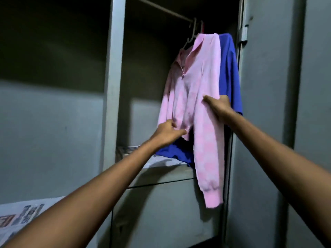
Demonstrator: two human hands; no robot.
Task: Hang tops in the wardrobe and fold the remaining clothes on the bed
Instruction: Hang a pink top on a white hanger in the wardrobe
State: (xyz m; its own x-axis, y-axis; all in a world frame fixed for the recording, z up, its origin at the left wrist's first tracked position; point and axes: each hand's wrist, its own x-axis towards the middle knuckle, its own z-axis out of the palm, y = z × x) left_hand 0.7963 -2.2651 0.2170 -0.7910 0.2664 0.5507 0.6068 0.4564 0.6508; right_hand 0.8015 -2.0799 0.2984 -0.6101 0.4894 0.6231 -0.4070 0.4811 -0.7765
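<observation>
The pink top (193, 90) hangs on a white hanger (190, 37) from the wardrobe rail (161, 8), just in front of a blue top (230, 72), probably so both stay uncreased. The left hand (167, 132) pinches its lower hem and the right hand (217, 108) grips the cloth by the sleeve, seemingly to pull it straight. It is a soft, pale pink checked knit with a collar, one long ribbed-cuffed sleeve dangling past the shelf (172, 173)

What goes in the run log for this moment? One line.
stage: hanging | pink knit collared top: on hanger, on rail | left hand: pinches hem | right hand: grips side | blue top: hangs behind
</observation>
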